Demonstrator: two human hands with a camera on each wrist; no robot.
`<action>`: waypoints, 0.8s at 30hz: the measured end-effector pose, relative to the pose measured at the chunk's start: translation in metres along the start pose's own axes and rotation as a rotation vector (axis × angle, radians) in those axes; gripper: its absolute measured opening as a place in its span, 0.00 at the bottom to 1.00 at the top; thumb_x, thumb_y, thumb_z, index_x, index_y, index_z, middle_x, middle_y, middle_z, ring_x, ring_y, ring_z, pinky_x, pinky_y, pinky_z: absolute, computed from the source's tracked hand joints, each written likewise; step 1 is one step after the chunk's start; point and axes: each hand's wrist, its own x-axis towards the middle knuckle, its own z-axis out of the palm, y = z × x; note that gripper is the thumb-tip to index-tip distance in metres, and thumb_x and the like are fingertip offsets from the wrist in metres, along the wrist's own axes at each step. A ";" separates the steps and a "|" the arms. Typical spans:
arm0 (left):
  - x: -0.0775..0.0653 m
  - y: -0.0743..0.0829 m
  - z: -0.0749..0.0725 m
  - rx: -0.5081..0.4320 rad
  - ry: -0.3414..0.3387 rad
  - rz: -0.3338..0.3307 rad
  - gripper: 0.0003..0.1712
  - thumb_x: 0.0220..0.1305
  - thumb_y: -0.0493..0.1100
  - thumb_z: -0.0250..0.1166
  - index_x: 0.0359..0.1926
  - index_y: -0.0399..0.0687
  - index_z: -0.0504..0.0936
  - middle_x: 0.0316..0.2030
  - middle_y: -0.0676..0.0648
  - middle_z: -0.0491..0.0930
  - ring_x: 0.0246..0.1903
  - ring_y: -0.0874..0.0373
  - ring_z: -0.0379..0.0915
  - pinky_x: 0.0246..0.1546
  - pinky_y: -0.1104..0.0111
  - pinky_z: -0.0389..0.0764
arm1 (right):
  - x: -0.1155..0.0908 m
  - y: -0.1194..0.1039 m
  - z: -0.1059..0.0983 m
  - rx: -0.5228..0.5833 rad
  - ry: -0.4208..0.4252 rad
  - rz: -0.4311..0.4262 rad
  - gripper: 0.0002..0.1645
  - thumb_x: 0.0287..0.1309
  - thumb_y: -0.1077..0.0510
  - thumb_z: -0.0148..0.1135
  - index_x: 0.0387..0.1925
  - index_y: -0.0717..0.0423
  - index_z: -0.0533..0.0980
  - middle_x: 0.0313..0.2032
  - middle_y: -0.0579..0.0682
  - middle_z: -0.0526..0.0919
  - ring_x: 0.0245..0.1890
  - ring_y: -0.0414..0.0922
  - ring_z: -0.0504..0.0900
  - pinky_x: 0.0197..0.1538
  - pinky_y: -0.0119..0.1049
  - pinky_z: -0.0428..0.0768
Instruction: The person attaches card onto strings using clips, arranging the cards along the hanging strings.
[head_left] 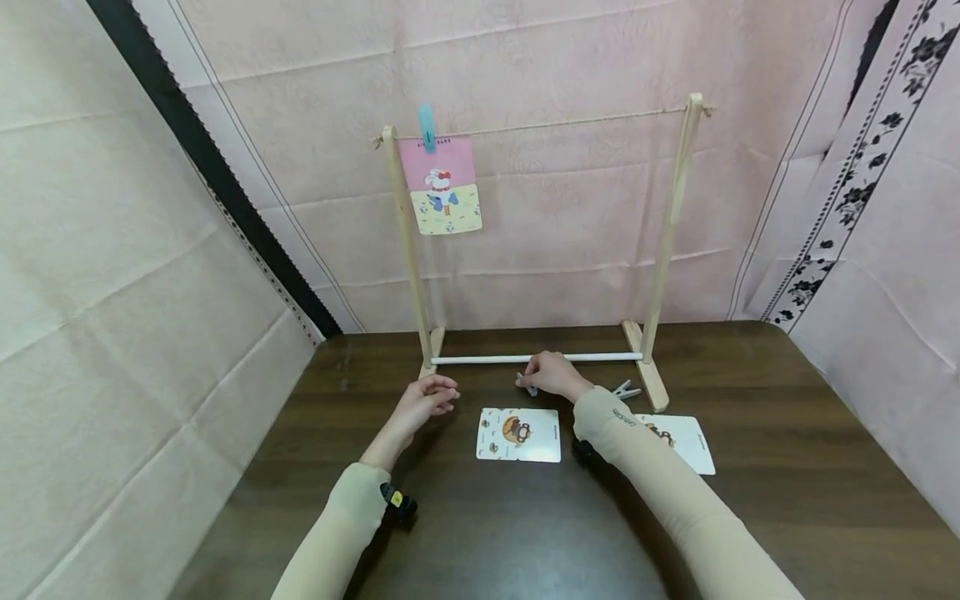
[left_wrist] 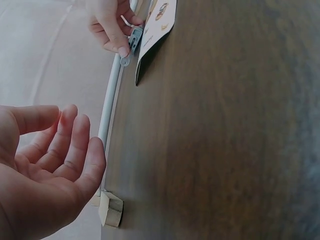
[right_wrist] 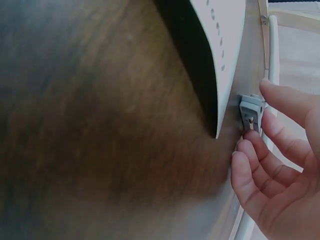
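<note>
My right hand (head_left: 557,375) pinches a grey clothespin (right_wrist: 251,112) between thumb and fingertips, low over the table by the rack's white bottom rod (head_left: 480,360). Just in front of it lies a white card (head_left: 517,434) with a small brown cartoon figure. To the left, my left hand (head_left: 422,406) hovers near the foot of the rack's left post, its fingers loosely bent and holding nothing. In the left wrist view, that palm faces up beside the rod. A second grey clothespin (head_left: 626,390) lies behind the right wrist, next to the rack's right foot.
The wooden rack (head_left: 671,208) carries a string (head_left: 570,125) between its posts. A blue clothespin (head_left: 427,129) holds a pink and yellow card (head_left: 444,196) on the string's left end. Another white card (head_left: 692,442) is partly covered by my right sleeve. Pale cloth (head_left: 555,250) hangs behind.
</note>
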 end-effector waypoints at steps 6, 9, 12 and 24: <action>0.002 -0.001 0.004 0.005 -0.042 0.011 0.16 0.73 0.38 0.59 0.56 0.31 0.76 0.49 0.32 0.82 0.46 0.35 0.79 0.52 0.48 0.79 | -0.002 0.000 -0.002 -0.040 -0.011 0.001 0.13 0.61 0.49 0.71 0.24 0.52 0.83 0.22 0.46 0.83 0.19 0.41 0.72 0.27 0.35 0.70; 0.002 -0.001 0.006 -0.002 -0.051 0.005 0.16 0.73 0.39 0.61 0.56 0.32 0.77 0.49 0.32 0.82 0.47 0.35 0.79 0.53 0.47 0.79 | -0.001 0.002 -0.003 -0.075 -0.025 0.007 0.17 0.60 0.47 0.71 0.21 0.51 0.82 0.18 0.46 0.81 0.16 0.40 0.68 0.25 0.34 0.68; 0.004 0.001 0.009 0.002 -0.061 0.003 0.16 0.72 0.39 0.61 0.55 0.33 0.78 0.48 0.34 0.82 0.46 0.37 0.80 0.51 0.49 0.79 | -0.002 0.004 -0.005 -0.103 -0.036 0.007 0.19 0.60 0.46 0.71 0.19 0.50 0.81 0.15 0.45 0.79 0.15 0.39 0.67 0.25 0.34 0.67; 0.016 0.007 0.024 0.012 -0.105 0.051 0.13 0.72 0.37 0.61 0.52 0.32 0.78 0.43 0.41 0.84 0.47 0.39 0.80 0.49 0.54 0.82 | -0.016 0.012 -0.023 -0.138 -0.068 -0.027 0.12 0.57 0.53 0.73 0.30 0.53 0.78 0.24 0.46 0.79 0.23 0.41 0.74 0.31 0.35 0.73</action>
